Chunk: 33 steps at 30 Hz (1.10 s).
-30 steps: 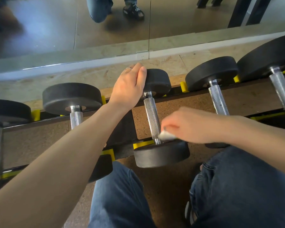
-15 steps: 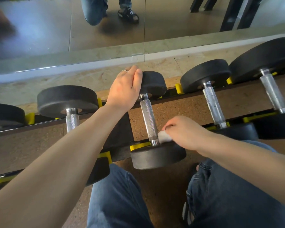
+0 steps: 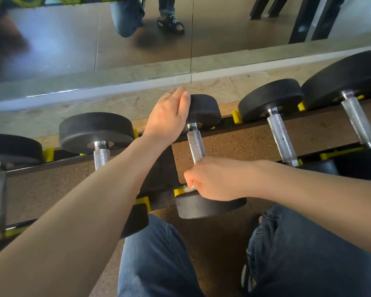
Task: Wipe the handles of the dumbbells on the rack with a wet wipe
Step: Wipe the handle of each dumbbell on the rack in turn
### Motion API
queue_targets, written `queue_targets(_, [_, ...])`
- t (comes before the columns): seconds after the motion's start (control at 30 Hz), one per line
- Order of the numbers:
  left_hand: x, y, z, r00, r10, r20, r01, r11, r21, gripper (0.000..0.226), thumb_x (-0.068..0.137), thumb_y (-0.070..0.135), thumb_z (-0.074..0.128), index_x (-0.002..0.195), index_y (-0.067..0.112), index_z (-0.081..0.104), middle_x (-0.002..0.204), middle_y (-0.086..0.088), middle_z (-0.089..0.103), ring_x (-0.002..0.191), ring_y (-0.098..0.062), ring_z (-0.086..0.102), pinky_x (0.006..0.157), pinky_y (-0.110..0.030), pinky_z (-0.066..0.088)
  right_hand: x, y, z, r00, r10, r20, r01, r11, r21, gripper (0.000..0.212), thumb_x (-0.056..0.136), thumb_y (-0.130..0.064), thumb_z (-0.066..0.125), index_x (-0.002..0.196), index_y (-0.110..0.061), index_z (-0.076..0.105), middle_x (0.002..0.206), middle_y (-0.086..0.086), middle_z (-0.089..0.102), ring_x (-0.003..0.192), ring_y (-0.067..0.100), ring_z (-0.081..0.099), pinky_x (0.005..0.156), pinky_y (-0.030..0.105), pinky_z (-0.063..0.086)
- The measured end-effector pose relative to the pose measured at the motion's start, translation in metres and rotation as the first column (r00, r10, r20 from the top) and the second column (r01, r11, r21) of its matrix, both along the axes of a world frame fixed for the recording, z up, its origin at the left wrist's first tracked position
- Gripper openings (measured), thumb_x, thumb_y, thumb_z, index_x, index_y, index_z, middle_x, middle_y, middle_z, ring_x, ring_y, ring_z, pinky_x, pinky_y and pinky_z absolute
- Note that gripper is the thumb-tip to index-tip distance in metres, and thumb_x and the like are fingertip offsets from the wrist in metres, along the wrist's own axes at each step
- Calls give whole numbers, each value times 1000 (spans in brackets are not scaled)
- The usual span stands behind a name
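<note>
While lying across the two dark rails of the rack (image 3: 308,123), sits in the middle of the row: the small dumbbell (image 3: 195,146). Has a thin silver handle, round like a stick, bumpy all over with tiny criss-cross marks. Shines a little where the light hits. Carries a black round head at each end, thick and flat like a hockey puck, dull and rubbery. Points one head toward the mirror (image 3: 51,50) and the other toward the knees in blue jeans (image 3: 154,254).

Left hand (image 3: 167,116): cupped over the far black head, fingers bent down over its top and side, thumb lying along the edge, gripping it. Wears a thin ring (image 3: 168,94) on one finger.

Right hand (image 3: 216,179): curled shut in a fist round the near end of the handle, just above the near black head. Squeezes the wet wipe (image 3: 187,189) against the metal, with only a small crumpled white bit peeking out under the fingers.

On both sides, more dumbbells: a bigger one (image 3: 96,129) to the left, another (image 3: 270,99) to the right, both with the same silver handles and black round heads. Between them, little yellow blocks (image 3: 236,116) on the rails. Under the rack, brown speckled floor (image 3: 244,144), rough like cork.
</note>
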<state>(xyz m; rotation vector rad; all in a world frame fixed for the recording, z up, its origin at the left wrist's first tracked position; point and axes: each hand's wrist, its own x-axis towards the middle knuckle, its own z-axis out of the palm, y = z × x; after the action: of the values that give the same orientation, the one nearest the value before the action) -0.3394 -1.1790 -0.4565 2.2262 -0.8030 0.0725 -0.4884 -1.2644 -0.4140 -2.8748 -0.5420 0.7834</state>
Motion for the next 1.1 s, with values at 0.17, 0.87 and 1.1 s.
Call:
queue_targets(0.17, [1,0,-1,1000,1,7,-1,1000,-3,35,108,31,24,93,13,50,78,0,50,82,-17,45,69,-25,27,-6,-38,15,890,-446,90,430,889,159,21,100,-22,44,108,-16,62,93,1,62,77,10,59,63,22,46])
queue_targets(0.87, [22,37,43,968,-148,204,33,877,480,41,106,40,22,124,21,54,115,-7,63,104,-32,60,91,-42,47,14,1,9,307,-197,-931,761,-537,365,33,90,-1,60,122,-7,55,123,17,56,109,30,63,90,44,56])
queue_targets(1.1, [38,144,43,902,428,45,-416,840,347,45,103,42,25,112,26,66,117,-2,66,110,-31,57,95,-39,42,71,55,-26,444,-399,-802,742,-339,579,49,87,3,62,132,-12,53,127,8,55,112,23,57,90,35,56])
